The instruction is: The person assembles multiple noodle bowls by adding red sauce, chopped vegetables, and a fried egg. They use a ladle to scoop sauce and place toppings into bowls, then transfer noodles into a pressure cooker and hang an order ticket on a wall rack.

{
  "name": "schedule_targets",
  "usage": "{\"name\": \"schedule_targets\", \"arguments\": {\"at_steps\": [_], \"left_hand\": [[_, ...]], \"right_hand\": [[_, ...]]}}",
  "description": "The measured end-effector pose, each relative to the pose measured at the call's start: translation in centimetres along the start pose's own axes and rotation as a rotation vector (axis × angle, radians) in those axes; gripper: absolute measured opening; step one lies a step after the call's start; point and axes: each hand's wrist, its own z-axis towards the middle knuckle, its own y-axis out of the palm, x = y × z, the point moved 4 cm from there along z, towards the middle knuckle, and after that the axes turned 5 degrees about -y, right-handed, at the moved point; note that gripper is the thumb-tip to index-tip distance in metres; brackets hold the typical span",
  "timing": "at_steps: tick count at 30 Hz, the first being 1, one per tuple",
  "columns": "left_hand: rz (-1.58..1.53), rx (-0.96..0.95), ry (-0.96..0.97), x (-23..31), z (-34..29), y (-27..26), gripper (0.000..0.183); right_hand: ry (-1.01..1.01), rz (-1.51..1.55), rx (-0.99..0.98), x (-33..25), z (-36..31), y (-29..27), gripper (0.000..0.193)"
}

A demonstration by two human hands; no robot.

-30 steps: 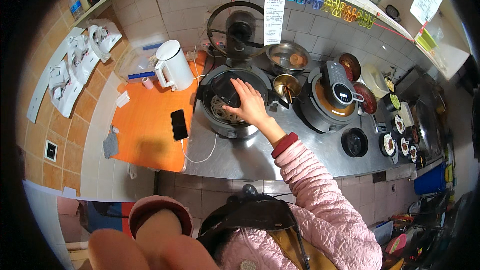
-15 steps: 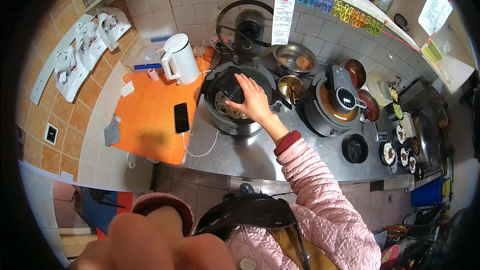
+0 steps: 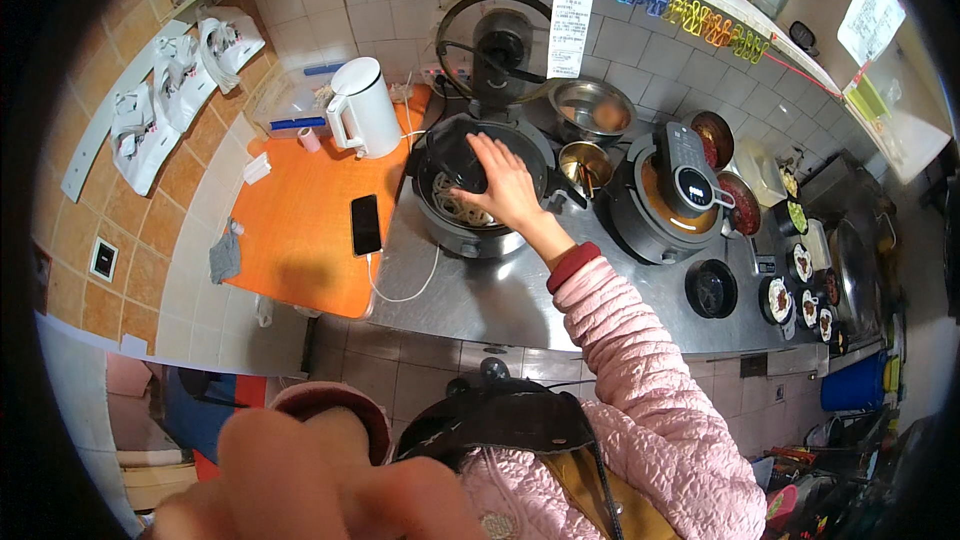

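Note:
Tilted over an electric cooking pot (image 3: 487, 243) is a black bowl (image 3: 453, 154), with my right hand (image 3: 508, 185) closed on its side, thumb toward me. Pale, ring-like pieces of food (image 3: 455, 202) lie in the pot below the bowl. The bowl's inside is hidden from view. The pot's round glass lid (image 3: 445, 50) stands raised behind it. Large and blurred at the lower left, my left hand (image 3: 310, 480) is held up close to the camera with bent fingers. Whatever it may hold is hidden.
Left of the pot, an orange board (image 3: 300, 210) carries a white kettle (image 3: 370, 115) and a plugged-in phone (image 3: 366, 225). To the right stand a second cooker (image 3: 655, 240), an empty black bowl (image 3: 711, 288), metal bowls (image 3: 590, 110) and several small filled bowls (image 3: 777, 300).
The view has shifted slightly, so the counter sits a little higher. My right hand keeps the black bowl over the pot, its tilt slightly altered. My left hand stays near the camera.

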Motion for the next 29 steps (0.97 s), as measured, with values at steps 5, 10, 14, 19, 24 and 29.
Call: {"name": "schedule_targets", "arguments": {"at_steps": [5,10,14,19,24,29], "left_hand": [[-0.007,0.006,0.002,0.4,-0.6,0.0,0.024],[0.013,0.047,0.002,1.8,-1.2,-0.3,0.025],[0.066,0.109,0.029,2.5,-2.9,-1.4,0.025],[0.058,0.507,0.044,3.7,-6.4,-2.0,0.013],[-0.016,0.702,0.066,2.4,-9.9,-3.5,0.023],[0.033,0.853,-0.111,0.9,-14.8,-6.7,0.024]], "right_hand": [[0.053,-0.037,-0.062,0.5,0.0,0.7,0.093],[0.029,0.019,0.061,0.3,-0.4,0.6,0.094],[0.016,0.012,0.099,0.4,-0.8,0.6,0.094],[0.054,-0.046,0.064,0.8,-1.7,0.2,0.094],[0.100,0.256,0.390,0.2,-2.9,-2.6,0.096],[0.323,1.046,0.572,0.4,-8.8,-5.1,0.086]]}}
